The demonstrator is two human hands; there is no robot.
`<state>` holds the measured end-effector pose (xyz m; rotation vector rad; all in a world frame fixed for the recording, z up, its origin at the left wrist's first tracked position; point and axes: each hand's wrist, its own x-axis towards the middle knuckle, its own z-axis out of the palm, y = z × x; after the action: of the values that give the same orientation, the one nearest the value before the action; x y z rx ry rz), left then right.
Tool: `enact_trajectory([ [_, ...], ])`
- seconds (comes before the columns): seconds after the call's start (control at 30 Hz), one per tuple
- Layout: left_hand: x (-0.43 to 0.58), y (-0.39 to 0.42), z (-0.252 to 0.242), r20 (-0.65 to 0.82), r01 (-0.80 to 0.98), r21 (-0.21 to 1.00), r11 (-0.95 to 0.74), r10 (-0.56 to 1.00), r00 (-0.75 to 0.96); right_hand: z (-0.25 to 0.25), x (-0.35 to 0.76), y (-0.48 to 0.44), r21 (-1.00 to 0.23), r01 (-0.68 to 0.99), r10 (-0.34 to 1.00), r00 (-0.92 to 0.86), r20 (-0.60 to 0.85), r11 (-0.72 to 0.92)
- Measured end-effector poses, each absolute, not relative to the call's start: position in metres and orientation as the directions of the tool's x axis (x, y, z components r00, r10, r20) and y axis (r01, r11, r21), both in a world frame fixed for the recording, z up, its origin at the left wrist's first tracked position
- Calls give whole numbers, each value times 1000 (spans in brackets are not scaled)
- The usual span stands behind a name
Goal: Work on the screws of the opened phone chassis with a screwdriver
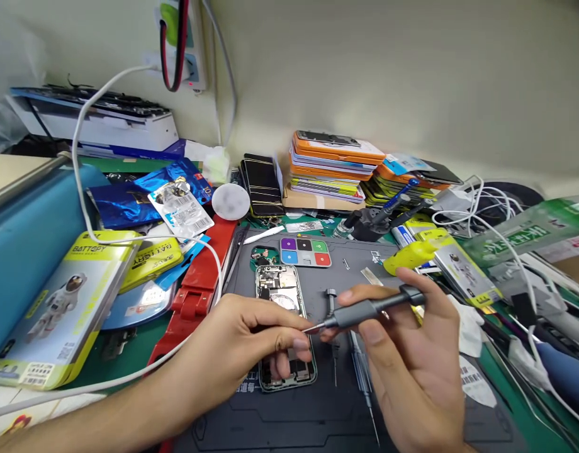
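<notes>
My right hand grips a grey precision screwdriver, its shaft pointing left. Thumb and forefinger of my left hand are pinched together at the screwdriver's tip; whether a tiny part sits between them is hidden. Below both hands an opened phone lies on the dark work mat, its inner parts showing and its middle partly covered by my left hand. Two more screwdrivers rest on the mat: one beside the phone, another near my right wrist.
Behind the phone lies a tray with coloured squares. A red clamp-like tool and yellow battery packages crowd the left. A white cable loops across there. Stacked boxes and a screwdriver holder stand behind; a yellow bottle lies right.
</notes>
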<state>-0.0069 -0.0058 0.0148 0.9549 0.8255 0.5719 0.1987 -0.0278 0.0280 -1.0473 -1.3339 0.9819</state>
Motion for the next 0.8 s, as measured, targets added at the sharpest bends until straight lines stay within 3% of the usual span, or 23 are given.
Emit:
enact_trajectory([
  [0.27,-6,-6,15,-338,-18,904,428,740,581,21,197,-34,-948,125,955,22,296,291],
  [0.57,-5,-7,16,-341,-12,902,432,729,593,21,197,-23,-994,-70,995,46,84,87],
  [0.8,-6,-6,17,-315,11,921,389,729,608,20,199,-23,-997,-32,995,65,74,76],
])
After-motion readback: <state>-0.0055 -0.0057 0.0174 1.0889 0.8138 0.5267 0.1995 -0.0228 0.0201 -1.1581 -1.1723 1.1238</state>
